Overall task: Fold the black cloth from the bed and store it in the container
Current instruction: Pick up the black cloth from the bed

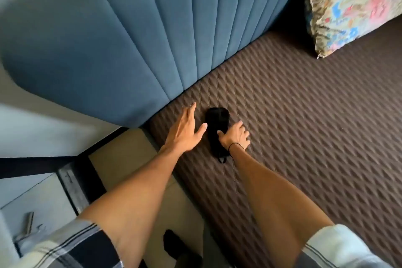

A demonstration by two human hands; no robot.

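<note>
— Cloth (217, 130), where is it kept?
— It is laid on the bed (304, 137), narrow and seemingly already folded, near the headboard (130, 50).
— How is it held?
— It is pressed down by the right hand (235, 137), fingers bent on its edge, probably to fix the crease. The left hand (185, 130) is held flat just beside it, fingers spread. No container can be made out.

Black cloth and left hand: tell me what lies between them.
Head view: only bare brown bedcover separates the black cloth from the left hand.
</note>
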